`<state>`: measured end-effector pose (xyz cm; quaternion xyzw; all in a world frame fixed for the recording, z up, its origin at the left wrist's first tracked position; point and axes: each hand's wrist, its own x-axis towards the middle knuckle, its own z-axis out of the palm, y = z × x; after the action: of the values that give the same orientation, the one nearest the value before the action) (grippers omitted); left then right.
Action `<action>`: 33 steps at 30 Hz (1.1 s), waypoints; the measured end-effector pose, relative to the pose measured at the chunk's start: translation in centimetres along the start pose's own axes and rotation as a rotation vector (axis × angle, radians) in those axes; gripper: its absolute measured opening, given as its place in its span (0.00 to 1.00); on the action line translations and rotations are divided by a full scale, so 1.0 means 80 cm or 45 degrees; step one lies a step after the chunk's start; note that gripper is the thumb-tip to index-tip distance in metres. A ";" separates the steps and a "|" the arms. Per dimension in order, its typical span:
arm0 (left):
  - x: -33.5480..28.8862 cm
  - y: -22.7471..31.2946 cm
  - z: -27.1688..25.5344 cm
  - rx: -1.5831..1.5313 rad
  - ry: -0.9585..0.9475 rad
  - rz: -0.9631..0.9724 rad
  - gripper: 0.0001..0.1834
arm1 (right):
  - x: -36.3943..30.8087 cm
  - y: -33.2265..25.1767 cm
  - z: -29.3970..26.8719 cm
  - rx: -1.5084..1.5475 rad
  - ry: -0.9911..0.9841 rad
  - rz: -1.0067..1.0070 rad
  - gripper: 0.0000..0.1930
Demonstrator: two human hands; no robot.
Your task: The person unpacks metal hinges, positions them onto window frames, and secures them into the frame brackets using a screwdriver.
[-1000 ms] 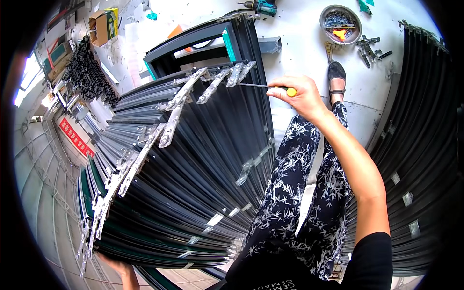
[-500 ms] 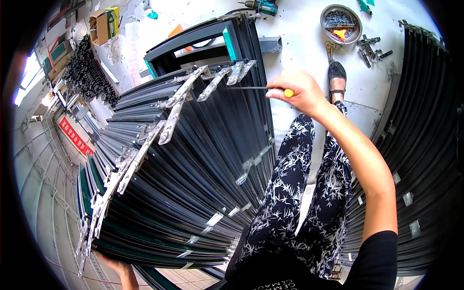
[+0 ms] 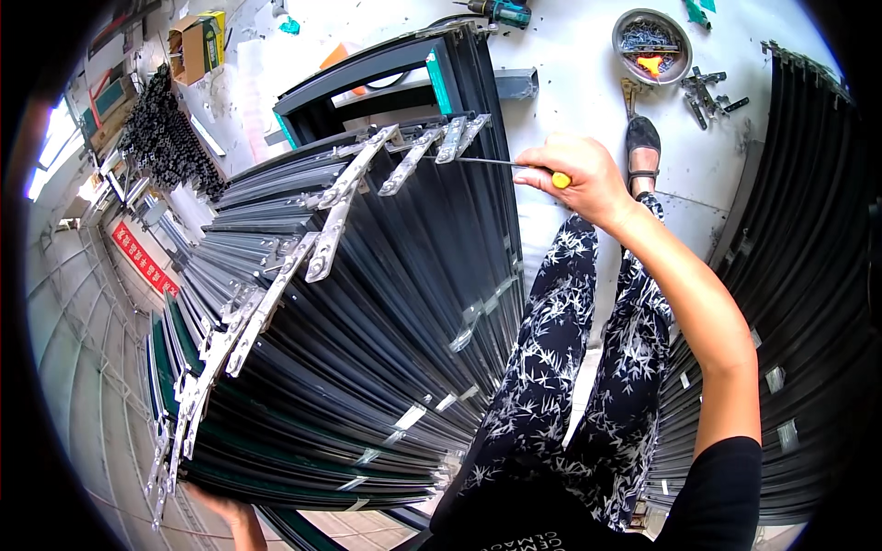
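My right hand [image 3: 591, 182] is closed round a screwdriver [image 3: 561, 180] whose yellow handle end shows below the fingers. The thin shaft points left, its tip among the silver friction hinges [image 3: 451, 140] on the top edges of a stack of dark window frames [image 3: 395, 303]. Whether the tip touches a screw is too small to tell. At the lower left, my left hand [image 3: 222, 508] is against the near corner of the stack. Its fingers are mostly hidden by the frames.
A second dark stack [image 3: 799, 230] stands to my right. Past my foot lie a metal bowl [image 3: 651, 80] of screws with an orange piece and loose hinges [image 3: 706, 99]. A teal cordless drill [image 3: 505, 12] and a cardboard box [image 3: 196, 48] lie farther off.
My right hand has shifted slightly right with the screwdriver, and its shaft now tilts up toward the hinges. Several hinges have moved slightly right and downward. My left hand stays at the corner.
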<state>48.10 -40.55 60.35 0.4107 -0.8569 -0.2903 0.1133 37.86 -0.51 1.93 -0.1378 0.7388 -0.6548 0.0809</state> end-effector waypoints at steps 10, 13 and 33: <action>-0.002 0.003 -0.003 0.092 -0.134 0.020 0.33 | 0.016 0.009 0.001 -0.040 -0.021 -0.091 0.11; -0.002 0.003 -0.001 0.092 -0.142 -0.004 0.34 | 0.018 0.006 -0.003 -0.041 -0.035 -0.084 0.11; -0.022 0.023 0.084 -0.055 0.484 -0.136 0.35 | 0.039 0.012 -0.026 -0.323 -0.285 -0.518 0.12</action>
<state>45.13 -35.59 56.05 0.5005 -0.7906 -0.2315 0.2663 34.19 0.59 1.40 -0.3642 0.7583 -0.5405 0.0109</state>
